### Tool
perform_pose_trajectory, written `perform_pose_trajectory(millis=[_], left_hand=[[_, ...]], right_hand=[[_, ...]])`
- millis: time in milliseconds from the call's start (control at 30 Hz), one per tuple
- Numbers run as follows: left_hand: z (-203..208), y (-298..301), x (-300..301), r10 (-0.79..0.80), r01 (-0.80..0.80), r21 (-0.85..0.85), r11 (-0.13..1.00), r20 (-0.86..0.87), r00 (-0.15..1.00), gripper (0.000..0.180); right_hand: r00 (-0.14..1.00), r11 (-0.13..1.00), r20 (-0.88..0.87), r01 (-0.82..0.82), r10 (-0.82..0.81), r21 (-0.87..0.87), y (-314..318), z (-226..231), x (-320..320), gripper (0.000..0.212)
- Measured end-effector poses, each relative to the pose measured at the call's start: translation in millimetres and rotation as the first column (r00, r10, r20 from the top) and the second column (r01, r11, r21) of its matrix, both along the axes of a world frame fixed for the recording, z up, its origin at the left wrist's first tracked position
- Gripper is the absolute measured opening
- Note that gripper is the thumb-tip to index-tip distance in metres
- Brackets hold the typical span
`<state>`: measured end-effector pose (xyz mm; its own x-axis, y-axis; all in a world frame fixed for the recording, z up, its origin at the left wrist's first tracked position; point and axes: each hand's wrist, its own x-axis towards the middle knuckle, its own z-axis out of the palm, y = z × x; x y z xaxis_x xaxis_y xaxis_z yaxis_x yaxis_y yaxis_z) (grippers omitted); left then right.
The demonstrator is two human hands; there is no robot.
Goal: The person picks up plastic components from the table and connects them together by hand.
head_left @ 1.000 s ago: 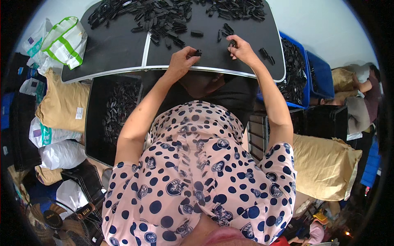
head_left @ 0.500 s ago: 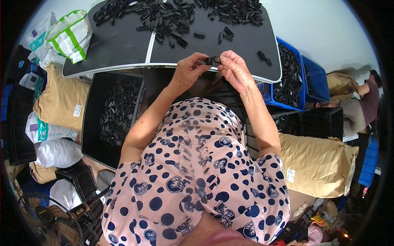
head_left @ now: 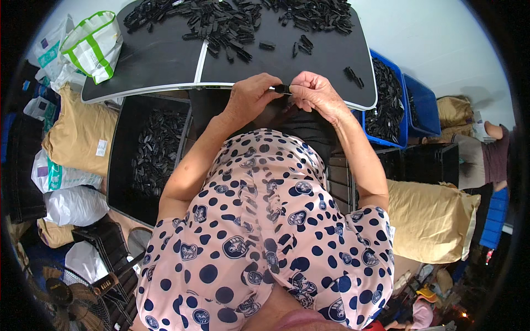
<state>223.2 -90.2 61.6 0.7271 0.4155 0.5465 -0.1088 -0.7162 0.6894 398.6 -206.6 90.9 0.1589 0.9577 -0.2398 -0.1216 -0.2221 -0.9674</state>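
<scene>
Just in front of the table's near edge, my two hands hold a small black plastic part (head_left: 282,89) between them. My left hand (head_left: 249,98) pinches its left end with thumb and fingertips. At its right end, my right hand (head_left: 317,95) grips it between thumb and forefinger, the other fingers curled. A thin shiny edge shows along the part, but its detail is too small to make out. Beyond my hands, a few loose black plastic parts (head_left: 267,45) lie on the dark table (head_left: 154,63), with a large heap of them (head_left: 221,25) farther back.
At the table's left stands a white and green bag (head_left: 94,49). A black bin (head_left: 124,165) of black parts sits below left, near a brown sack (head_left: 77,138). Blue crates (head_left: 406,110) stand right, with another sack (head_left: 433,220) and a person (head_left: 486,157) beyond. A fan (head_left: 61,292) is lower left.
The black part has turned between my fingers, and both hands have shifted their grip slightly. My right elbow has moved outward. At the right, the other person has changed posture.
</scene>
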Motion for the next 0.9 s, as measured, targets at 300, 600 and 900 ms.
perform_pose_trajectory(millis=[300, 600, 900], left_hand=[[-0.1, -13.1, -4.6, -0.058, 0.051, -0.051, 0.997, -0.138, 0.989, 0.019], [-27.5, -13.1, 16.1, -0.148, 0.268, -0.940, 0.211, 0.240, 0.959, 0.018], [-38.0, 35.5, 57.9, -0.183, 0.120, -0.919, 0.376, 0.054, 0.982, 0.026]], right_hand=[[0.931, 0.958, -0.352, -0.179, 0.092, -0.224, -4.6, -28.5, 10.6, 0.016], [0.683, 0.982, -0.711, -0.178, 0.169, 0.063, 2.9, -38.5, -23.7, 0.041], [0.974, 0.992, -0.201, -0.119, 0.108, -0.044, 43.1, -55.3, 17.5, 0.048]])
